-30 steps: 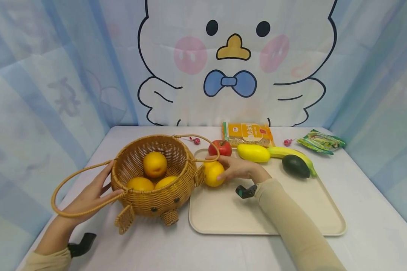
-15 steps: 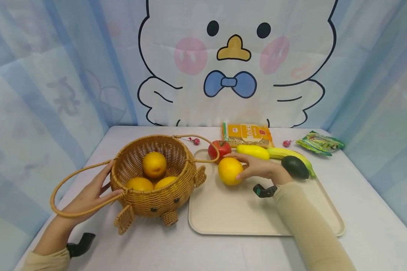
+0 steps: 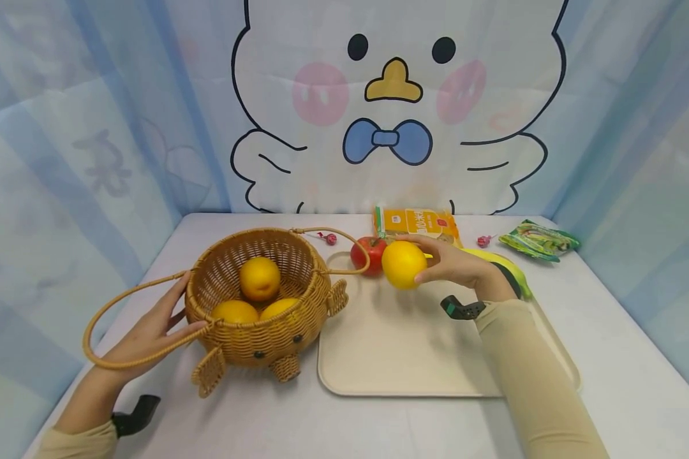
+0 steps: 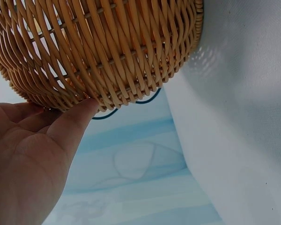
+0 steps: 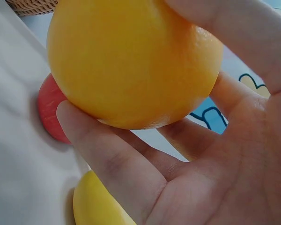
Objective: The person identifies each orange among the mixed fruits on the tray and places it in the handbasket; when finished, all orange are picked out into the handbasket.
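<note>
My right hand (image 3: 444, 262) holds an orange (image 3: 404, 264) raised above the cream tray (image 3: 402, 357), thumb and fingers around it. In the right wrist view the orange (image 5: 131, 61) fills the upper part, with a red apple (image 5: 51, 110) partly behind it. The wicker basket (image 3: 304, 322), with an animal snout and ears, stands left of the tray. Inside lie several oranges (image 3: 260, 278). My left hand (image 3: 143, 328) rests against the basket's left side, fingers extended; one basket handle loops over it. In the left wrist view, fingertips touch the wicker wall (image 4: 117, 51).
On the tray's far part sit the apple (image 3: 369, 255), a banana (image 3: 522, 277) and a dark green fruit (image 3: 508, 275) mostly hidden by my hand. Behind are a grain packet (image 3: 419, 223), two lollipops (image 3: 328, 238) and a green packet (image 3: 540, 241).
My right hand has carried the orange from beside the basket, rightward and up, away from the basket over the tray. My left hand and the basket stay practically still.
</note>
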Demonstrator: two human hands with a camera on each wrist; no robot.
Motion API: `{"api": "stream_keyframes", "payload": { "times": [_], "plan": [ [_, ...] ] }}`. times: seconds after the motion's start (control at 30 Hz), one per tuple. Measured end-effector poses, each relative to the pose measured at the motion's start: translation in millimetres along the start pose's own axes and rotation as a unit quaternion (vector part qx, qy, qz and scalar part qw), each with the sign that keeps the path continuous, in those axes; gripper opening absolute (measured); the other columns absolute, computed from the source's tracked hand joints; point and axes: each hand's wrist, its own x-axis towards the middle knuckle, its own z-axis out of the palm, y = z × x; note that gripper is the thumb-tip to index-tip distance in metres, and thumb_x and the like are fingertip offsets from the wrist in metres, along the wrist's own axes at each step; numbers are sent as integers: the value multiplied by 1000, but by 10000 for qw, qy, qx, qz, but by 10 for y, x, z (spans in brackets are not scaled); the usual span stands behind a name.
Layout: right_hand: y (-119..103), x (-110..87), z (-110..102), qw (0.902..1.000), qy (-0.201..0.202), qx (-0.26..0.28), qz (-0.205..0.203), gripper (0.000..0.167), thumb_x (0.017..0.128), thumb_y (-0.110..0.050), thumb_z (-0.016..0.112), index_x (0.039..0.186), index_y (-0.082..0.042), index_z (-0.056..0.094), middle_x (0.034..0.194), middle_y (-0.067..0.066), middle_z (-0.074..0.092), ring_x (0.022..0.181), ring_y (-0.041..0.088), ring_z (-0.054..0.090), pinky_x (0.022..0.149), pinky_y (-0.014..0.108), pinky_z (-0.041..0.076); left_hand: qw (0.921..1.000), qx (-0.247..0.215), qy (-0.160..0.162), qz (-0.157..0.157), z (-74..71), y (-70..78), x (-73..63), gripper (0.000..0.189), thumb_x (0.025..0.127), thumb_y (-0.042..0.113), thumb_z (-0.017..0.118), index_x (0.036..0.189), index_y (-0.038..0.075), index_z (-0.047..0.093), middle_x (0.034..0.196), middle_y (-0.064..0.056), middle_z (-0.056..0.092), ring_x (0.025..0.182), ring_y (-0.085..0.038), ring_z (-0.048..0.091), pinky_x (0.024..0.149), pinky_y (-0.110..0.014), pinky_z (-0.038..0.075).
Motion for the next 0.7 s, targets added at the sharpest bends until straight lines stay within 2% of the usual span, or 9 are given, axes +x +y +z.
{"api": "stream_keyframes", "payload": {
  "times": [0.2, 0.37, 0.7],
  "plan": [
    [-4, 2, -1, 10000, 8, 80, 48, 83, 77, -19, 78, 146, -26, 33, 148, 4, 35, 127, 36, 36, 105, 49, 43, 10000, -59, 4, 25, 4, -4, -5, 91, 93, 27, 59, 152, 25, -11, 159, -17, -7, 144, -44, 2, 104, -70, 28],
    [-42, 14, -7, 9998, 105, -109, 145, 81, 76, -23, 78, 144, -33, 35, 147, 5, 35, 127, 36, 36, 105, 50, 42, 10000, -73, -6, 63, 2, -11, -4, 91, 94, 26, 59, 152, 23, -10, 159, -18, -7, 144, -45, 2, 103, -70, 28],
    [-240, 63, 13, 9997, -54, -206, -156, 82, 76, -21, 78, 144, -33, 33, 148, 6, 34, 129, 38, 36, 108, 56, 36, 10000, -32, 8, 92, 8, -11, 2, 90, 94, 26, 58, 152, 24, -11, 159, -18, -6, 144, -45, 3, 102, -69, 30]
  ]
}}
